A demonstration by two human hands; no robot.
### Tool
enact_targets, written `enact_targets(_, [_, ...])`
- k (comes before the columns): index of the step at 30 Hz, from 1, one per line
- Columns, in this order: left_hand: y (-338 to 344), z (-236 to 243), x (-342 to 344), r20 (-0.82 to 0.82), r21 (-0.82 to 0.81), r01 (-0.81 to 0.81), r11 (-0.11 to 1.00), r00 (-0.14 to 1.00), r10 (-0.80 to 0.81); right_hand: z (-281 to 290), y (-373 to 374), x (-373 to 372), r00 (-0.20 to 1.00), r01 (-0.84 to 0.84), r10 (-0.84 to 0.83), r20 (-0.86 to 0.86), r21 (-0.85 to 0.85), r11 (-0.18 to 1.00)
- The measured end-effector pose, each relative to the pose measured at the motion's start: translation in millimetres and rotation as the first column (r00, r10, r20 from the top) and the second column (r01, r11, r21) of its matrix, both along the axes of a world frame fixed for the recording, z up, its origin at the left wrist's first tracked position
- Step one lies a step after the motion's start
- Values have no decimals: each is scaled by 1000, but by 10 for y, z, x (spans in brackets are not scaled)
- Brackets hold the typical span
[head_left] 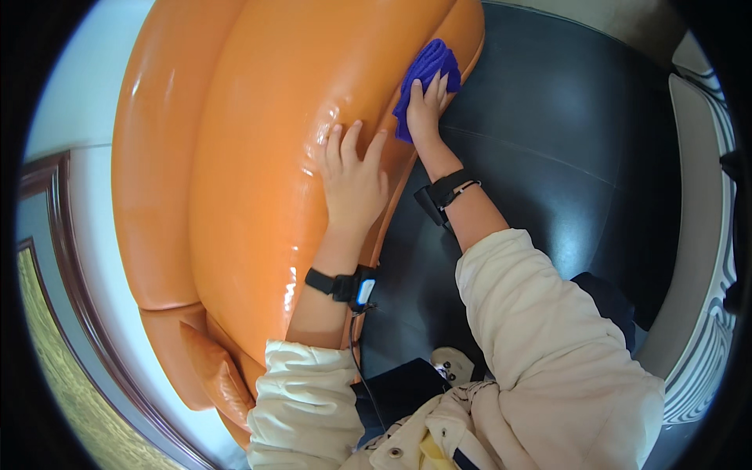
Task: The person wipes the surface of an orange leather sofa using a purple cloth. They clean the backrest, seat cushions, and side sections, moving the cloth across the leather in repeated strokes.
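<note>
An orange leather sofa (pixel 258 133) curves along the left and far part of the view. My left hand (pixel 352 180) rests on its seat with fingers spread, holding nothing. Farther off and to the right, my right hand (pixel 428 110) presses a purple cloth (pixel 429 69) against the rounded front edge of the seat. The cloth is bunched under the palm and fingers, so part of it is hidden. Both wrists wear black straps with small devices.
Dark floor tiles (pixel 556 117) lie right of the sofa. A pale curved piece of furniture (pixel 689 211) stands at the far right. An orange cushion (pixel 215 372) sits at the sofa's near end. A framed panel (pixel 70 313) hangs on the left wall. A thin cable runs from my left wrist.
</note>
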State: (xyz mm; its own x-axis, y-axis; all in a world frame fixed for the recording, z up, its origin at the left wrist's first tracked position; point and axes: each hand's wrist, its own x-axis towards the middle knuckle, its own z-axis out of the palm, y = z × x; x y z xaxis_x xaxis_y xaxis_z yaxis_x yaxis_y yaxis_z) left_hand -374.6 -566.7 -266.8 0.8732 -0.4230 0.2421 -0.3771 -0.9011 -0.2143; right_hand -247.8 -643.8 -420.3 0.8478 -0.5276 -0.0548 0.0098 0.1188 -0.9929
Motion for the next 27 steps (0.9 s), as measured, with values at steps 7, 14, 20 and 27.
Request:
enact_targets(7, [599, -491, -638, 80, -12, -171, 985, 982, 172, -295, 1583, -1943, 930, -330, 364, 44, -332, 884])
enact_targets(14, [957, -780, -1232, -20, 3, -151, 988, 988, 151, -385, 1729, -2249, 889, -452, 457, -19, -188, 872])
enact_targets(20, [1016, -955, -1312, -70, -45, -106, 993, 992, 103, -748, 1122, -807, 991, -100, 102, 91, -20, 995])
enact_targets(27, [1098, -1039, -1545, -234, -221, -265, 939, 949, 212, -948, 1330, -1176, 990, 22, 44, -131, 462, 887])
